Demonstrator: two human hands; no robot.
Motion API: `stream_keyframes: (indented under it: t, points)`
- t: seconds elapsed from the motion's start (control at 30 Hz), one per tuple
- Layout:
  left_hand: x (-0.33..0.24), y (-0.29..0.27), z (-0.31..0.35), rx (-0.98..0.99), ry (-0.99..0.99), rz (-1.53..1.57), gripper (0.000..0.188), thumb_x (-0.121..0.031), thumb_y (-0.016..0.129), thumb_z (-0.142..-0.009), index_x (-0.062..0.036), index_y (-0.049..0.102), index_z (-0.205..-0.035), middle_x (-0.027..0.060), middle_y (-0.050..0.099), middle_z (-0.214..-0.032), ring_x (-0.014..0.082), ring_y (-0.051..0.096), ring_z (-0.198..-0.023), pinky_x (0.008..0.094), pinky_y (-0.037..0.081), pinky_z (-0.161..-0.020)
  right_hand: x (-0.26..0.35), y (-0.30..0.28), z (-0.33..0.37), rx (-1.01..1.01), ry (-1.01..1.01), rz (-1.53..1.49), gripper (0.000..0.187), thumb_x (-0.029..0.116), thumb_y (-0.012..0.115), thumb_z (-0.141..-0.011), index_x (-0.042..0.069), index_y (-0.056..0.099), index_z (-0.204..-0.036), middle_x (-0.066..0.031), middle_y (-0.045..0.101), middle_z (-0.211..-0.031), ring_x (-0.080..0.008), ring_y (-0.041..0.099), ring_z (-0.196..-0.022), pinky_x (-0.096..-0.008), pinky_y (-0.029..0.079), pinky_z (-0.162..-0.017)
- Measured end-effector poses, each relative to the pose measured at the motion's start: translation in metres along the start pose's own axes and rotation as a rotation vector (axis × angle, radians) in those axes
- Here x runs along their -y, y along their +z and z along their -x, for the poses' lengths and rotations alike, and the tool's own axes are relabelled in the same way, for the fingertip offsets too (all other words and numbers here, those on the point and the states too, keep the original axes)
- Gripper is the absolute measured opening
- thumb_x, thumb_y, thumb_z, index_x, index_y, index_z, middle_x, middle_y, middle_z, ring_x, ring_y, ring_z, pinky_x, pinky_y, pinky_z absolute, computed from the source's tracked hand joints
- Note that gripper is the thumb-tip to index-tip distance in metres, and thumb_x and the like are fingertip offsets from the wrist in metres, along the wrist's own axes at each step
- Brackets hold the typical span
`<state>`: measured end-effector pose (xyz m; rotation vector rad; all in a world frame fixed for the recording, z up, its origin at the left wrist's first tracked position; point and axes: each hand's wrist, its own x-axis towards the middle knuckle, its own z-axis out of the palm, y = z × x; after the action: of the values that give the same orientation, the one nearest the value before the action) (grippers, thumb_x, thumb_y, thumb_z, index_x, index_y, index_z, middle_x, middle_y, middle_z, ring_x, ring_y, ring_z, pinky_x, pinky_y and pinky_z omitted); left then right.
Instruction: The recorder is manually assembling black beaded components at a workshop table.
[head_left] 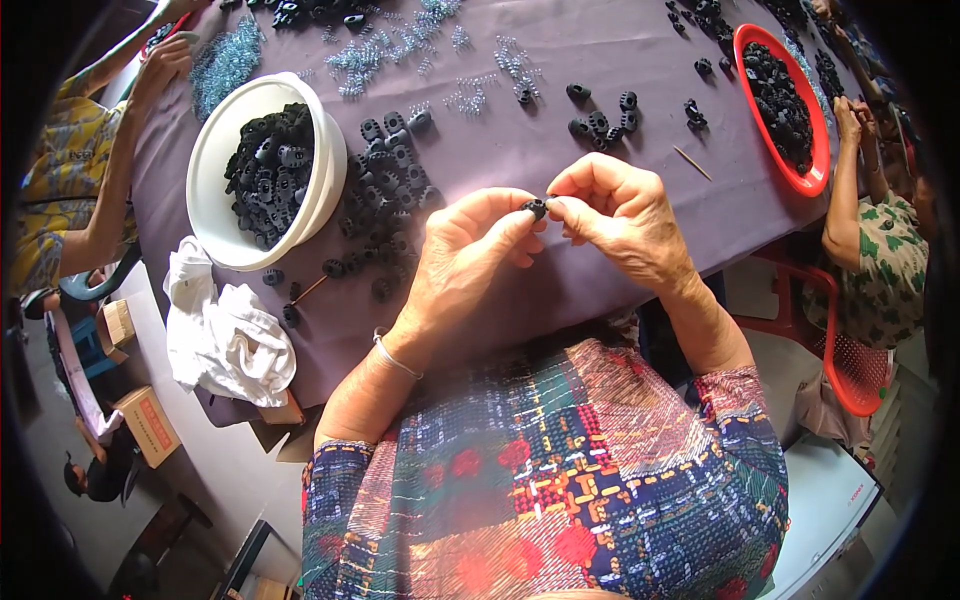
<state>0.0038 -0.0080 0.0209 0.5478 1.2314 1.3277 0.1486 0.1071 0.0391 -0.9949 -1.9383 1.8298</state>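
Observation:
Over the near part of the table, my left hand [470, 245] pinches a small black plastic piece [535, 208], which looks like a cord lock, between thumb and fingertips. My right hand [625, 220] is closed in a pinch right beside it, thumb and forefinger at the piece's right end. Whatever those right fingertips grip is too small to make out. Left of my left hand lies a spread of similar black pieces [385, 185]. A few more black pieces [600, 125] lie beyond my hands, and loose metal springs [375, 62] are scattered farther back.
A white bowl [333, 165] of black pieces stands at left, above a crumpled white cloth [235, 335]. A red basket [822, 165] of black pieces is at right. Thin sticks [692, 163] lie about. Other people's hands [165, 65] work at both sides. A red chair [850, 370] stands right.

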Motion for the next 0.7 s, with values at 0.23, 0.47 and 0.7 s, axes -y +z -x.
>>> stream_keyframes:
  t: [0.23, 0.47, 0.7]
  points:
    - [-0.004, -0.002, -0.001, 0.050, -0.074, 0.213, 0.020, -0.012, 0.058, -0.092, 0.0024, 0.061, -0.106, 0.0064, 0.065, -0.092, 0.0093, 0.060, -0.077, 0.0228, 0.050, -0.067, 0.010, -0.003, 0.001, -0.043, -0.023, 0.042, 0.010, 0.008, 0.066, -0.086, 0.001, 0.062, -0.091, -0.0001, 0.063, -0.077, -0.0035, 0.058, -0.065, -0.0180, 0.049, -0.058]
    - [0.000, -0.005, -0.003, 0.100, -0.062, 0.258, 0.021, -0.012, 0.057, -0.093, 0.0029, 0.060, -0.107, 0.0070, 0.065, -0.093, 0.0091, 0.060, -0.076, 0.0232, 0.051, -0.067, 0.015, -0.001, 0.003, -0.029, -0.064, 0.055, 0.009, 0.005, 0.065, -0.086, 0.000, 0.062, -0.092, -0.0005, 0.063, -0.077, -0.0039, 0.058, -0.066, -0.0183, 0.049, -0.057]
    - [0.000, -0.002, -0.002, 0.087, -0.046, 0.245, 0.021, -0.012, 0.057, -0.093, 0.0031, 0.061, -0.106, 0.0064, 0.065, -0.093, 0.0094, 0.060, -0.078, 0.0234, 0.050, -0.067, 0.013, -0.003, 0.002, -0.004, -0.034, 0.097, 0.008, 0.005, 0.064, -0.087, 0.000, 0.061, -0.092, -0.0007, 0.063, -0.079, -0.0050, 0.060, -0.071, -0.0187, 0.050, -0.058]
